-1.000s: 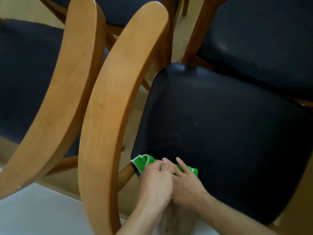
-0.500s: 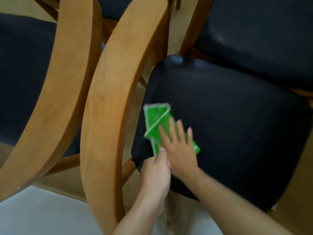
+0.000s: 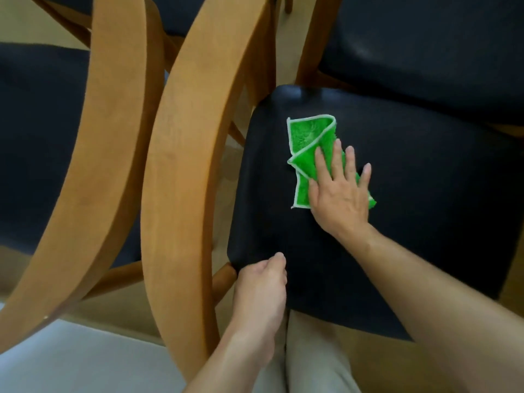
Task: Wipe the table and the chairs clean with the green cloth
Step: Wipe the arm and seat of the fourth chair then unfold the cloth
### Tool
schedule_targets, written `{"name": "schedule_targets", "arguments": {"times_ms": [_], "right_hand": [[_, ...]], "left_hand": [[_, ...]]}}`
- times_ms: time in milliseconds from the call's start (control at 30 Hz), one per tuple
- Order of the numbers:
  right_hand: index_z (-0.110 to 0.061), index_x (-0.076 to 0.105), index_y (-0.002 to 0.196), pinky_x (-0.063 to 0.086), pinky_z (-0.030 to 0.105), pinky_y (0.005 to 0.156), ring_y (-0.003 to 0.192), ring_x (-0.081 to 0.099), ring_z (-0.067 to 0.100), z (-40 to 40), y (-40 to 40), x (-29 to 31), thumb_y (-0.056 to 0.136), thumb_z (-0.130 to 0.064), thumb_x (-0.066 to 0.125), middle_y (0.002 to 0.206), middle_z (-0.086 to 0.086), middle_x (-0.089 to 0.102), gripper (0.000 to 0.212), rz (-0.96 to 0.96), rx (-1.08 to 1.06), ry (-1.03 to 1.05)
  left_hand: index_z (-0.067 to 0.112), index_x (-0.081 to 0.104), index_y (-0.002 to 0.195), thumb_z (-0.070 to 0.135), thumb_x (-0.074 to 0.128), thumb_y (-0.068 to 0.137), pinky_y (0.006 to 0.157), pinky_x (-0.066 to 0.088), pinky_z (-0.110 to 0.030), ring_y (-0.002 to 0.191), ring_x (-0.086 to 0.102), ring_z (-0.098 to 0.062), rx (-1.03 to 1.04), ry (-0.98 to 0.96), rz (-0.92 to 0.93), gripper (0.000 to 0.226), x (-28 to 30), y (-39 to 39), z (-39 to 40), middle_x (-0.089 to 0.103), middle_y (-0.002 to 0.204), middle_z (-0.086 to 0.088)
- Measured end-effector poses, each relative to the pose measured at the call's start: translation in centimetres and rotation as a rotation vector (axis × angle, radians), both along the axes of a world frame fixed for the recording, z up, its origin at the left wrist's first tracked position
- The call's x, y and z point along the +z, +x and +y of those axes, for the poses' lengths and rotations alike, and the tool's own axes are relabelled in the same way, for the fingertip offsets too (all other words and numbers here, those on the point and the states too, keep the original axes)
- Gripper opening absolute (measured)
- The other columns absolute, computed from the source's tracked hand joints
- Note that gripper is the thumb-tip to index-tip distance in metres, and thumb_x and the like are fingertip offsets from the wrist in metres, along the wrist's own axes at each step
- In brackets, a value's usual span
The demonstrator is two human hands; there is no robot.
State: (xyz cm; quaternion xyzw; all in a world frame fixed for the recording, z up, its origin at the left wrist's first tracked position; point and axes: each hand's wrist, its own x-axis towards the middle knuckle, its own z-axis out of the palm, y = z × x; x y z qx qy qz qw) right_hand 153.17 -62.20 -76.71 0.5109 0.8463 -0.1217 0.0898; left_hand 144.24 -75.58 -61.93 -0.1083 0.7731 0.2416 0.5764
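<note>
Green cloth (image 3: pixel 306 154), edged in white and loosely folded, lies on the black seat (image 3: pixel 411 222) under the right hand (image 3: pixel 338 194). That hand's fingers (image 3: pixel 337 157) are straight and spread, pressing flat on the near half of the cloth and gripping nothing. Beyond the fingertips the cloth's far fold lies uncovered, toward the seat's far left corner. To the right of the fingers a small green corner shows past the little finger; beyond it is bare seat.

Left hand (image 3: pixel 262 285) sits at the seat's near left corner, its fingers curled over the seat edge; how firmly they grip cannot be told, since the fingertips are hidden. The two hands are well apart, with bare seat between them.

Left of the left hand rises a curved wooden backrest (image 3: pixel 181 194), and further left a second curved backrest (image 3: pixel 105 165) over another dark seat (image 3: pixel 37 137). Beyond the cloth, past the seat's far edge, stands a third chair (image 3: pixel 425 52) with a dark seat and wooden legs. Below the wrists, pale trousers (image 3: pixel 312 364) and a light floor (image 3: pixel 71 361) are visible.
</note>
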Motion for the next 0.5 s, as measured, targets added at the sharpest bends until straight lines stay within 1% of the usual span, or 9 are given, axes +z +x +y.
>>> {"name": "schedule_targets", "arguments": {"times_ms": [67, 133, 200, 233, 267, 300, 333, 400, 500], "right_hand": [[-0.026, 0.021, 0.152, 0.008, 0.060, 0.113, 0.147, 0.010, 0.035, -3.5, -1.1, 0.0, 0.097, -0.039, 0.039, 0.161, 0.012, 0.013, 0.060, 0.041, 0.095, -0.007], [-0.031, 0.026, 0.150, 0.008, 0.058, 0.114, 0.147, 0.014, 0.032, -8.1, 0.4, 0.3, 0.095, -0.038, 0.045, 0.160, 0.008, 0.018, 0.059, 0.098, 0.358, -0.039], [-0.034, 0.028, 0.147, 0.013, 0.055, 0.114, 0.146, 0.021, 0.028, -11.4, 3.7, 0.3, 0.089, -0.036, 0.049, 0.158, 0.002, 0.021, 0.061, 0.103, 0.583, -0.094], [-0.035, 0.031, 0.146, 0.017, 0.055, 0.115, 0.144, 0.026, 0.027, -12.4, 6.0, 0.5, 0.084, -0.036, 0.055, 0.157, 0.000, 0.025, 0.067, 0.069, 0.678, -0.128], [-0.035, 0.038, 0.144, 0.020, 0.055, 0.115, 0.142, 0.031, 0.025, -13.1, 8.3, 0.9, 0.076, -0.036, 0.063, 0.155, -0.002, 0.030, 0.072, 0.005, 0.778, -0.183], [-0.036, 0.046, 0.140, 0.020, 0.054, 0.114, 0.140, 0.033, 0.023, -13.2, 10.6, 1.4, 0.071, -0.034, 0.068, 0.153, -0.003, 0.036, 0.072, -0.050, 0.866, -0.204], [-0.037, 0.053, 0.135, 0.016, 0.050, 0.113, 0.140, 0.033, 0.021, -12.8, 13.0, 1.8, 0.070, -0.031, 0.065, 0.149, -0.005, 0.041, 0.066, -0.075, 0.926, -0.190], [-0.033, 0.058, 0.131, 0.009, 0.047, 0.113, 0.140, 0.034, 0.021, -11.2, 16.7, 2.7, 0.068, -0.017, 0.054, 0.144, -0.003, 0.049, 0.066, -0.082, 0.846, -0.110], [-0.020, 0.047, 0.141, 0.022, 0.047, 0.113, 0.138, 0.032, 0.026, -8.3, 17.7, 4.5, 0.074, 0.007, 0.058, 0.145, 0.007, 0.048, 0.073, -0.025, 0.249, -0.125]], "left_hand": [[0.019, 0.047, 0.062, 0.033, 0.051, 0.093, 0.054, 0.028, -0.029, 0.045, 0.034, -0.011, 0.011, 0.002, 0.004, 0.035, 0.1, 0.0, -0.2, 0.038, 0.051, 0.003], [0.018, 0.048, 0.063, 0.029, 0.051, 0.092, 0.052, 0.028, -0.029, 0.046, 0.033, -0.009, 0.031, 0.021, 0.014, 0.032, 0.3, -0.1, -0.2, 0.038, 0.052, 0.007], [0.020, 0.050, 0.065, 0.028, 0.051, 0.092, 0.045, 0.033, -0.025, 0.041, 0.050, -0.010, 0.073, 0.036, -0.006, 0.028, 0.5, 0.0, -0.4, 0.048, 0.047, -0.003], [0.020, 0.049, 0.066, 0.029, 0.051, 0.092, 0.042, 0.034, -0.023, 0.066, 0.062, -0.012, 0.083, 0.040, -0.027, 0.028, 0.6, 0.1, -0.5, 0.051, 0.051, -0.010], [0.020, 0.048, 0.065, 0.030, 0.051, 0.092, 0.043, 0.033, -0.023, 0.040, 0.050, -0.011, 0.077, 0.046, -0.044, 0.029, 0.8, 0.2, -0.6, 0.047, 0.048, -0.004], [0.019, 0.046, 0.064, 0.031, 0.050, 0.091, 0.046, 0.031, -0.025, 0.046, 0.031, -0.005, 0.055, 0.049, -0.049, 0.029, 0.9, 0.3, -0.8, 0.041, 0.049, -0.001], [0.019, 0.046, 0.064, 0.032, 0.050, 0.090, 0.050, 0.028, -0.028, 0.048, 0.034, -0.011, 0.030, 0.049, -0.045, 0.030, 1.1, 0.6, -0.9, 0.038, 0.051, 0.001], [0.019, 0.048, 0.064, 0.033, 0.049, 0.091, 0.052, 0.026, -0.030, 0.053, 0.033, -0.015, -0.003, 0.052, -0.030, 0.030, 1.6, 1.1, -1.2, 0.037, 0.054, 0.002], [0.019, 0.054, 0.066, 0.034, 0.050, 0.092, 0.061, 0.033, -0.031, 0.061, 0.039, -0.015, -0.007, 0.038, -0.038, 0.030, 2.7, 2.2, -1.6, 0.045, 0.060, 0.001]]}}
